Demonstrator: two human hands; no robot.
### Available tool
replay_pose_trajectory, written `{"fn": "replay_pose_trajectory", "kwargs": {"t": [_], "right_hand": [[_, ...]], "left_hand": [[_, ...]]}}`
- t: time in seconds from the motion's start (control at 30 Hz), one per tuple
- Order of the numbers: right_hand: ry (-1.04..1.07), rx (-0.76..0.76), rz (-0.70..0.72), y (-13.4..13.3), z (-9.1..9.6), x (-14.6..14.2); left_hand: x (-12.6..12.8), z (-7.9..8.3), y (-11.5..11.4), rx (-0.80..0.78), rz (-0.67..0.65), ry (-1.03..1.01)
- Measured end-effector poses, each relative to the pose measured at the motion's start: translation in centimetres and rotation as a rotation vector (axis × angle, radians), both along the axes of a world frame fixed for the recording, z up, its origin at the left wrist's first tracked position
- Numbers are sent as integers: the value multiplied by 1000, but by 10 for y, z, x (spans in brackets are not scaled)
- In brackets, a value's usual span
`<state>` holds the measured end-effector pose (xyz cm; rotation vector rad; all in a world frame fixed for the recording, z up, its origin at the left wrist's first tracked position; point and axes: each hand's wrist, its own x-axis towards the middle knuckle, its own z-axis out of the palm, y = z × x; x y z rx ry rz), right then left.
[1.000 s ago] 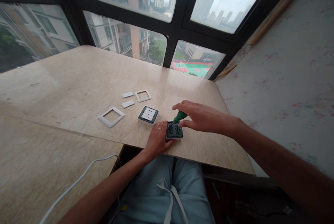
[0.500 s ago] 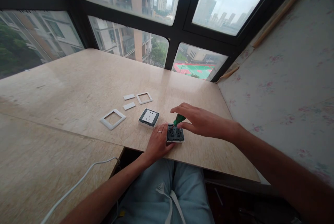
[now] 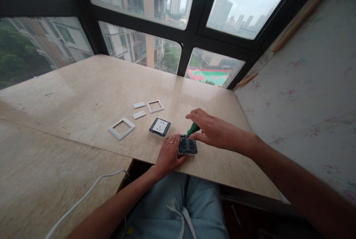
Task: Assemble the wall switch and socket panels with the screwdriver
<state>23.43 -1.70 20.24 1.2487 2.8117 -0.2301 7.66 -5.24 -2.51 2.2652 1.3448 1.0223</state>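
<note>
My right hand is closed around the green handle of a screwdriver. Its shaft slants down to the left, and the tip meets the black inner face of a wall switch in a white box. My left hand grips the switch box along its left side, with the thumb at the near edge. A ring shows on one finger. Just left of the switch sits a wall socket, with a white face and a dark surround.
Two white cover frames, one larger and one smaller, lie on the stone-patterned ledge beside two white rocker plates. A white cable runs over the near left edge. Windows stand behind; a papered wall is on the right.
The whole view has shifted slightly, so things appear a little lower and further right. Both hands keep their holds, and the screwdriver tip stays at the switch.
</note>
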Motion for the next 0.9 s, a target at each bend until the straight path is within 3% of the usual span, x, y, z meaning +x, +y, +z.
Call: {"fn": "replay_pose_trajectory", "kwargs": {"t": [0.13, 0.2, 0.27, 0.37, 0.43, 0.7, 0.77, 0.9], "right_hand": [[-254, 169, -233, 2, -6, -12], [-318, 202, -263, 6, -7, -13], [-237, 185, -154, 10, -7, -8], [3, 57, 132, 13, -6, 2], [84, -12, 201, 11, -6, 4], [-274, 276, -223, 4, -8, -16], [-225, 236, -161, 6, -4, -12], [-36, 32, 119, 7, 3, 0]], "left_hand": [[0, -1, 0, -1, 9, 4], [0, -1, 0, -4, 18, 11], [1, -1, 0, -7, 15, 19], [0, -1, 0, -9, 9, 24], [0, 0, 0, -6, 10, 13], [0, 2, 1, -19, 1, 3], [0, 1, 1, -19, 2, 6], [0, 1, 0, -15, -2, 12]]}}
